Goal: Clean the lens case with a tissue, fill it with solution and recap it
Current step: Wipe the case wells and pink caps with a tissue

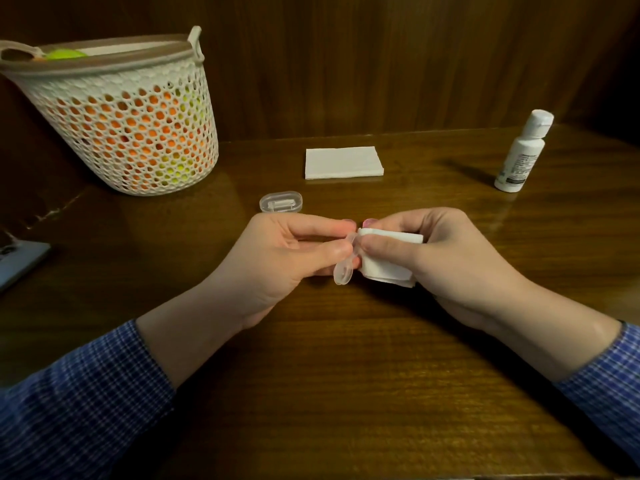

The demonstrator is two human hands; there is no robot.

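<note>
Wiping step, mid-tabletop: left hand [298,251] pinches clear case [343,270] btwn thumb & fingers, tilted so its open side meets the tissue [388,258]; right hand [436,254] grips folded tissue, thumb pressing it vs. case; cap [281,201] lies just behind hands, off for access; bottle [523,154] upright nr right edge, capped, for later filling; spare tissues [343,162] nr back edge.

Table [346,375] is showing as dark wood, glossy, with visible grain. Lens case [343,271] and its lid [281,201] are appearing as clear smooth plastic; tissue [388,261] and tissue stack [343,162] as matt white paper. Basket [131,133] is reading as perforated white plastic, bottle [523,154] as smooth white plastic, sleeves [86,403] as checked woven cloth.
</note>
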